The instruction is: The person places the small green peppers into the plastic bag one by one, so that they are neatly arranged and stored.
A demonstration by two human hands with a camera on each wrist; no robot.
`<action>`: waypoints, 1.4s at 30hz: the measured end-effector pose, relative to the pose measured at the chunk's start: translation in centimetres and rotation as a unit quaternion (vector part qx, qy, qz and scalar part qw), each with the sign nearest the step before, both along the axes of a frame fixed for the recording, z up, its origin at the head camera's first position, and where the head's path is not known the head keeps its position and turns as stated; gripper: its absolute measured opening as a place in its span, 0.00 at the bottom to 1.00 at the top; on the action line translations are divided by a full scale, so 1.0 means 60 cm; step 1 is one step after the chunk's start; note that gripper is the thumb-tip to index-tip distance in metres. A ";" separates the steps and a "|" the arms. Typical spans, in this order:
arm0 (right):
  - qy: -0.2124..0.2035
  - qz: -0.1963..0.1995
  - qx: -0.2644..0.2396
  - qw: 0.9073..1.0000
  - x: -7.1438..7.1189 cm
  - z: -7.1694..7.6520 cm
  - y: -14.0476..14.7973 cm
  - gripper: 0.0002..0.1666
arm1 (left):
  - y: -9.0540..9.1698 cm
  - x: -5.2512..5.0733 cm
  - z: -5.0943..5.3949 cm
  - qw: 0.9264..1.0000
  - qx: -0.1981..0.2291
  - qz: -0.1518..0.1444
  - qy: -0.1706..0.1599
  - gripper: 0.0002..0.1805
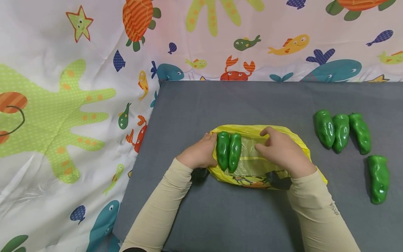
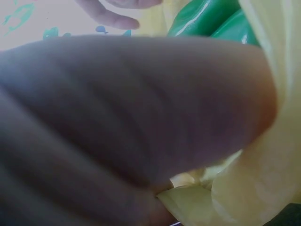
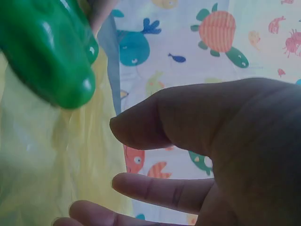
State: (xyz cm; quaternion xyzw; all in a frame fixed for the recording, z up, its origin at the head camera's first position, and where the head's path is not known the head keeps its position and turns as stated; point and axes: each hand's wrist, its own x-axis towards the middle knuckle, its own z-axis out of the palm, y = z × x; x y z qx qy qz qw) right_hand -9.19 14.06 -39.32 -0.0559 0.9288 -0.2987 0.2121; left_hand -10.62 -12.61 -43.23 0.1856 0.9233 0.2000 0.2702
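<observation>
A yellow plastic bag (image 1: 252,166) lies open on the grey table. Two glossy green peppers (image 1: 223,150) are side by side at its left end. At that end the left hand (image 1: 203,152) grips the bag's edge beside the peppers; in the left wrist view this hand (image 2: 141,103) covers much of the frame, with yellow film (image 2: 254,179) against it. Over the bag's right part is the right hand (image 1: 283,150), thumb and fingers apart. The right wrist view shows the hand (image 3: 235,136) holding nothing, with green peppers (image 3: 51,52) at upper left.
Three green peppers (image 1: 341,133) lie close together on the table (image 1: 267,220), right of the bag. A single pepper (image 1: 378,179) lies nearer the person. A cloth printed with sea animals (image 1: 94,133) hangs along the left and far sides.
</observation>
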 end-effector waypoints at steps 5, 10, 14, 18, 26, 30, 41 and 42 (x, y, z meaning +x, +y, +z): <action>0.018 -0.011 0.006 1.000 0.004 0.000 0.018 0.33 | -0.006 0.000 0.001 1.000 -0.002 0.009 -0.002 0.59; 0.018 -0.022 0.014 1.000 0.009 0.006 0.038 0.32 | -0.007 0.001 0.004 1.000 0.001 0.010 -0.005 0.59; 0.022 -0.030 0.013 0.999 0.010 0.011 0.060 0.32 | -0.006 0.004 0.004 1.000 0.002 0.014 -0.010 0.59; 0.016 -0.046 0.016 0.999 0.008 0.016 0.087 0.33 | -0.006 0.006 0.002 1.000 0.003 0.017 -0.012 0.60; 0.007 -0.088 0.020 0.996 0.008 0.026 0.138 0.36 | -0.009 0.009 0.001 1.000 -0.005 0.018 -0.013 0.61; 0.027 -0.114 0.041 0.992 0.011 0.032 0.170 0.37 | -0.009 0.010 0.000 1.000 -0.005 0.017 -0.013 0.61; 0.022 -0.222 0.090 0.971 0.040 0.031 0.248 0.38 | -0.012 0.018 -0.010 1.000 0.001 0.021 -0.016 0.60; 0.024 -0.227 0.091 0.969 0.042 0.028 0.253 0.38 | -0.012 0.018 -0.011 1.000 0.001 0.021 -0.017 0.60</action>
